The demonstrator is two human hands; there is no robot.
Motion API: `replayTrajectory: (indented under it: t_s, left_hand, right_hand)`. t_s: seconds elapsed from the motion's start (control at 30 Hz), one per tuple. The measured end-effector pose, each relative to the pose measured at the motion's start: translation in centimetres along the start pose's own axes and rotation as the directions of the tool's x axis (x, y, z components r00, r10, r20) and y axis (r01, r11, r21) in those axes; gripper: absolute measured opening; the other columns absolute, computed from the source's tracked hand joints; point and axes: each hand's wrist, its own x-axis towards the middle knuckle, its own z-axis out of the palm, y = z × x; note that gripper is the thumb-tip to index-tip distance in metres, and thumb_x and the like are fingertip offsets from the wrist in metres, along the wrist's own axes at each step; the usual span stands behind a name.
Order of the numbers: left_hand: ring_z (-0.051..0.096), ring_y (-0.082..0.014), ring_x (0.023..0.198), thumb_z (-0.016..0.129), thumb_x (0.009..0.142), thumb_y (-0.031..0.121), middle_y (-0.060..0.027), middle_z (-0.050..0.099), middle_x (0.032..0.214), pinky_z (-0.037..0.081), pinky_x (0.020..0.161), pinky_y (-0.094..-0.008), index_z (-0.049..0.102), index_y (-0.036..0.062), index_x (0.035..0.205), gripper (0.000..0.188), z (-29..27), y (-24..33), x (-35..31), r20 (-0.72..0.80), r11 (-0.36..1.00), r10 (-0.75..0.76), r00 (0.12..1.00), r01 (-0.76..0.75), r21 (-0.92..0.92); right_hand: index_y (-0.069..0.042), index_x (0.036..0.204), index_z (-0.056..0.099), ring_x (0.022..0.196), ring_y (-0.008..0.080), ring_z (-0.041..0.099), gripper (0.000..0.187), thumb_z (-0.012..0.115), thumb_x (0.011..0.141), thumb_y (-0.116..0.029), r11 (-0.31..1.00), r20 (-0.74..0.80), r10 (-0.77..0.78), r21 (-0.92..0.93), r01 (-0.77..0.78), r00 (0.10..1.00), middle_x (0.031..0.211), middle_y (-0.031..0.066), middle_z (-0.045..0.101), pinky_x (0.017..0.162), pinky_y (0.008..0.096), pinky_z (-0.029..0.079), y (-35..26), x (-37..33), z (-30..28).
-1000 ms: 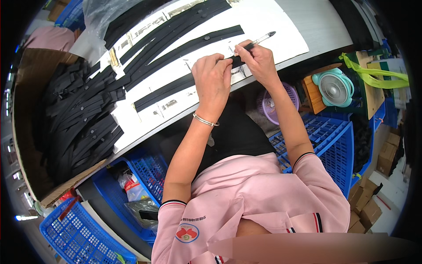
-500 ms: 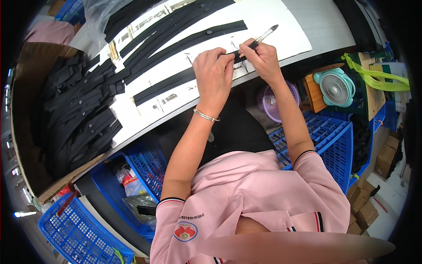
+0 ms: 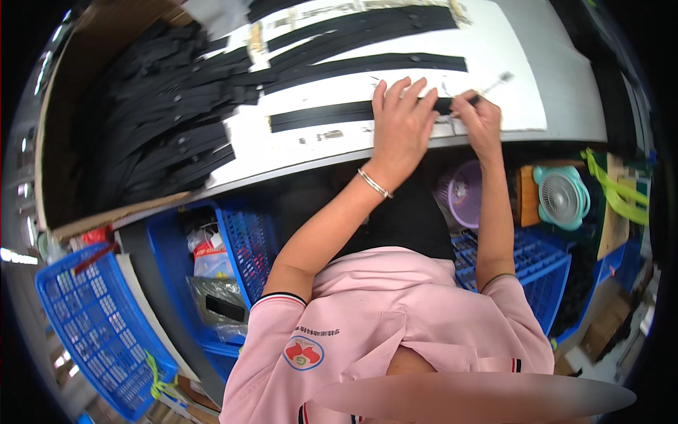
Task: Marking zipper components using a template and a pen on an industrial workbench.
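Observation:
A black fabric strip [image 3: 321, 115] lies lengthwise on the white board [image 3: 521, 106], near its front edge. Spread fingers of my left hand [image 3: 402, 134] press down on that strip; the hand is open. Toward the strip's right end, my right hand [image 3: 482, 126] is closed round a slim pen [image 3: 496, 83] with a clear barrel. Its writing end meets the strip beneath my fingers, so the tip is hidden. Farther back, another black strip [image 3: 367, 68] with a small round spot on it lies alongside. More strips [image 3: 395, 25] overlap behind that one.
A cardboard box [image 3: 49, 155] heaped with black strips [image 3: 162, 113] stands at the left of the board. Below are blue plastic baskets [image 3: 106, 332], a purple basket [image 3: 466, 194] and a small teal fan [image 3: 563, 196]. Yellow-green ties [image 3: 621, 198] hang at the right.
The view has turned, shifting the table. My left hand has gone from bunched fingers to spread flat on the strip. My right hand still holds the pen near the strip's right end.

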Motion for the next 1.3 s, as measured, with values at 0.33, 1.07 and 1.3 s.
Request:
replayTrajectory:
  t_s: [0.33, 1.07, 1.3]
  left_hand:
    - [0.041, -0.0326, 0.143, 0.063, 0.1, 0.032, -0.0121, 0.05, 0.151, 0.018, 0.115, -0.0711, 0.059, 0.0101, 0.139, 0.045, -2.5, -4.2, 0.4, 0.246, 0.987, -0.05, 0.968, 0.01, 0.158]
    - [0.059, -0.0295, 0.129, 0.07, 0.092, 0.012, -0.0046, 0.074, 0.112, 0.023, 0.122, -0.052, 0.075, 0.01, 0.101, 0.01, -14.5, -15.5, 1.0, -0.062, 0.934, -0.067, 0.996, 0.084, 0.347]
    - [0.066, -0.0203, 0.094, 0.074, 0.085, 0.006, -0.0009, 0.07, 0.093, 0.03, 0.119, -0.0549, 0.07, 0.0099, 0.097, 0.013, -10.0, -6.6, -2.0, 0.087, 0.992, 0.076, 0.993, -0.084, 0.091]
  right_hand:
    - [0.0, 0.092, 0.071, 0.066, 0.005, 0.053, 0.016, 0.062, 0.1, -0.008, 0.992, -0.201, -0.046, 0.105, 0.068, 0.979, 0.081, 0.0027, 0.07, 0.061, 0.0212, 0.042, 0.1, -0.5, 0.4]
    - [0.0, 0.104, 0.074, 0.066, 0.0032, 0.051, 0.015, 0.063, 0.102, -0.009, 0.998, -0.202, -0.057, 0.025, 0.063, 0.978, 0.074, -0.0009, 0.065, 0.059, 0.0208, 0.04, -0.7, -0.2, 1.1]
    - [-0.011, 0.116, 0.07, 0.086, 0.0202, 0.067, 0.037, 0.081, 0.08, -0.006, 0.926, 0.057, -0.304, -0.219, 0.309, 0.951, 0.097, 0.0039, 0.073, 0.077, 0.0326, 0.054, -4.6, -1.3, 6.0]
